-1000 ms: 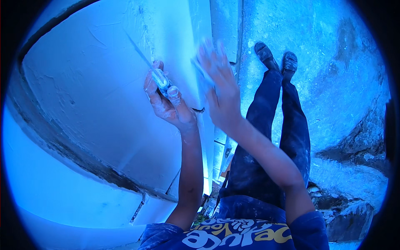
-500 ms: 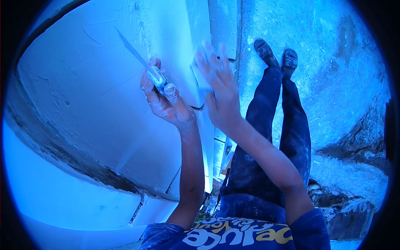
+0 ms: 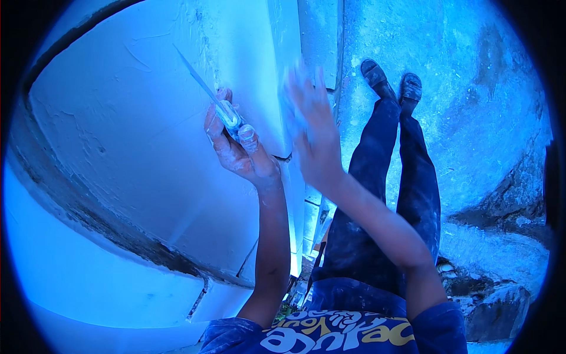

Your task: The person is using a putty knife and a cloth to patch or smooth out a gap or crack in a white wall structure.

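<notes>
My left hand, smeared with white material, is closed around the pale, crusted handle of a tool with a long, thin blade pointing toward the upper left. The blade lies over a white plastered panel. To its right, my right hand is held over a pale upright ledge, with fingers stretched upward and smeared by motion. Whether anything is under those fingers cannot be made out, nor whether they touch the surface.
A dark, rough gap curves along the panel's edge. On the right is a mottled concrete surface, where my sandalled feet and dark trousers show, with rough, broken patches lower down. Small plants show at the bottom centre.
My right hand sits slightly lower than a second ago and is still blurred. My left hand keeps the tool at much the same place relative to the panel.
</notes>
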`<action>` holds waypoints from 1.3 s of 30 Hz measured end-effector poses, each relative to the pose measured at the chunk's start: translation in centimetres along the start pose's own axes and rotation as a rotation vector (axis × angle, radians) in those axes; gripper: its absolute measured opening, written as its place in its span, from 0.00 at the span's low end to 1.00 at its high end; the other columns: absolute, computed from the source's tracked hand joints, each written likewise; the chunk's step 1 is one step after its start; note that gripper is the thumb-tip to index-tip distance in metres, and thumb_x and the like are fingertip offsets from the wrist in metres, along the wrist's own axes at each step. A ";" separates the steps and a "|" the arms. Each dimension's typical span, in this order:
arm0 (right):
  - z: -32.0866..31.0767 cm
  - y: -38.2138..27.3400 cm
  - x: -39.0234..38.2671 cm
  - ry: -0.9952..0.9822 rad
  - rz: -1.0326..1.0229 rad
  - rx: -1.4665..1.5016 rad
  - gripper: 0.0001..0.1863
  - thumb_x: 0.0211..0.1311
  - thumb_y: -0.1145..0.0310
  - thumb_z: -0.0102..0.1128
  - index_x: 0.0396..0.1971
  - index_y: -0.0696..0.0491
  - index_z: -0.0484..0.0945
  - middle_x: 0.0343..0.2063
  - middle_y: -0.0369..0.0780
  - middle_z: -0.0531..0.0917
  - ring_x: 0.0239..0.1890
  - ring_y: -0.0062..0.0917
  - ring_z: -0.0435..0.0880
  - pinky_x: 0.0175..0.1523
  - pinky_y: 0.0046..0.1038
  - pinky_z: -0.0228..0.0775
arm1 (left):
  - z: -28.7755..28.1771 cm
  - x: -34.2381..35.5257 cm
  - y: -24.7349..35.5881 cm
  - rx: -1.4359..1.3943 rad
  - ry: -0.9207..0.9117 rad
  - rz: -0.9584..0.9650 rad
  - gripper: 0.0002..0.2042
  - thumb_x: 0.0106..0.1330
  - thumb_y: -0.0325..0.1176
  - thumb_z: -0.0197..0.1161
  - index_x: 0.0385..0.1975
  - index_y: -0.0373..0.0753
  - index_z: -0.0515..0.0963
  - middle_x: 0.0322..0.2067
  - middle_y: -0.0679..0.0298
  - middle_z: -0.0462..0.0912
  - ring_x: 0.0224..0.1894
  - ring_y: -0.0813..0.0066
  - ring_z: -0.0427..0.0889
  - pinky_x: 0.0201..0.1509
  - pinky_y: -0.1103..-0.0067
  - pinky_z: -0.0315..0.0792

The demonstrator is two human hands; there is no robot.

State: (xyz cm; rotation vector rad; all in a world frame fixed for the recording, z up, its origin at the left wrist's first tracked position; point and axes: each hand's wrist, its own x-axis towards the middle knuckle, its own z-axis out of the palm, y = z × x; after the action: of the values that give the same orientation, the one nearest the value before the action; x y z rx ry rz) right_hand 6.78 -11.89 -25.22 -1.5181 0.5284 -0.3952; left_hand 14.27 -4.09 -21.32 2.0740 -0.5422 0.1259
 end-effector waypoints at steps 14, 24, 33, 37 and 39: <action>-0.3 1.3 8.2 0.122 -0.118 0.089 0.40 0.52 0.85 0.44 0.70 0.48 0.68 0.73 0.44 0.65 0.77 0.57 0.47 0.77 0.59 0.28 | -0.3 -0.2 -0.4 -0.044 0.008 0.012 0.27 0.75 0.40 0.55 0.65 0.27 0.62 0.62 0.43 0.71 0.64 0.54 0.71 0.70 0.61 0.63; -1.4 1.3 7.3 0.057 -0.093 0.103 0.39 0.55 0.85 0.43 0.71 0.49 0.66 0.71 0.42 0.67 0.78 0.45 0.52 0.79 0.57 0.23 | -0.6 -0.4 -0.1 0.056 0.003 0.013 0.27 0.74 0.44 0.54 0.63 0.27 0.64 0.60 0.46 0.72 0.65 0.53 0.70 0.71 0.58 0.60; -1.2 1.5 5.9 0.056 -0.050 0.210 0.37 0.56 0.83 0.45 0.70 0.49 0.67 0.70 0.44 0.69 0.77 0.48 0.54 0.79 0.57 0.24 | -0.9 -0.4 -0.4 0.098 -0.033 0.033 0.26 0.75 0.44 0.53 0.63 0.30 0.65 0.61 0.45 0.70 0.64 0.52 0.70 0.70 0.57 0.61; -2.1 2.3 11.1 0.133 -0.125 0.120 0.38 0.55 0.83 0.44 0.70 0.52 0.67 0.70 0.46 0.69 0.77 0.47 0.54 0.79 0.57 0.24 | -0.3 -0.3 -0.3 0.120 -0.033 0.050 0.25 0.76 0.43 0.51 0.67 0.35 0.63 0.62 0.45 0.70 0.64 0.52 0.70 0.69 0.57 0.62; -2.0 1.9 9.3 0.096 -0.119 0.112 0.32 0.64 0.76 0.44 0.71 0.53 0.65 0.70 0.46 0.68 0.77 0.44 0.54 0.79 0.52 0.27 | -0.5 -0.3 -0.2 0.127 -0.042 0.050 0.24 0.76 0.45 0.53 0.65 0.38 0.65 0.62 0.45 0.70 0.64 0.52 0.71 0.65 0.62 0.65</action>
State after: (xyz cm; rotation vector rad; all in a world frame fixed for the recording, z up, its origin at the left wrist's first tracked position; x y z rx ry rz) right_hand 13.22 -18.68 -27.80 -1.4312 0.4847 -0.5833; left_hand 14.20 -3.50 -21.31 2.1907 -0.6264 0.1496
